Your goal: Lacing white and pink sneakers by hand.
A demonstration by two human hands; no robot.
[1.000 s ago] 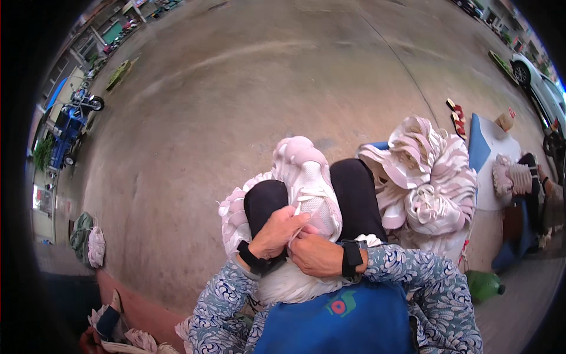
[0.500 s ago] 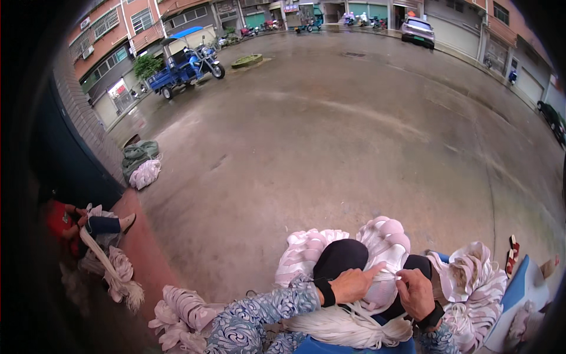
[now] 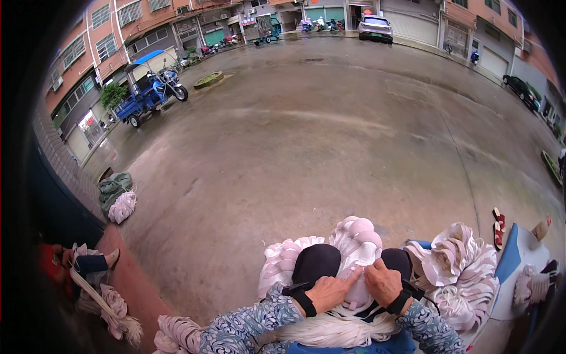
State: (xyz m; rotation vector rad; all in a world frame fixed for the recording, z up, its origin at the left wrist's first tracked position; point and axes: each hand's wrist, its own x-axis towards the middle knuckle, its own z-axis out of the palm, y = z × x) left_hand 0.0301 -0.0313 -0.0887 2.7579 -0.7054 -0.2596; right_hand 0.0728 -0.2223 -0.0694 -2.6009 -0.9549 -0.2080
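A row of nested pink-and-white shoe uppers [image 3: 356, 237] stands between my knees. My left hand [image 3: 327, 295] lies at the nearest upper's left side, index finger stretched onto it and the other fingers curled in at its edge. Close beside that fingertip, my right hand [image 3: 384, 285] pinches a thin white shoelace at the upper's opening; the fingers mostly hide the lace. Across my lap is a thick bundle of white laces [image 3: 336, 331]. More uppers [image 3: 282, 262] rest by my left knee, and a larger heap of uppers [image 3: 454, 259] is to my right.
At the far left sits a co-worker [image 3: 88, 264] with uppers and a lace bundle. A green sack [image 3: 115, 187] lies by the wall. Red slippers [image 3: 499, 228] and a blue-and-white board [image 3: 512, 253] are on the right. Beyond, a blue three-wheeler [image 3: 150, 91] and a car [image 3: 375, 28] stand parked.
My view has swung right and tilted up a little. My right hand has come in closer to my left fingertip, turning over the upper. My left hand stays at the upper's side.
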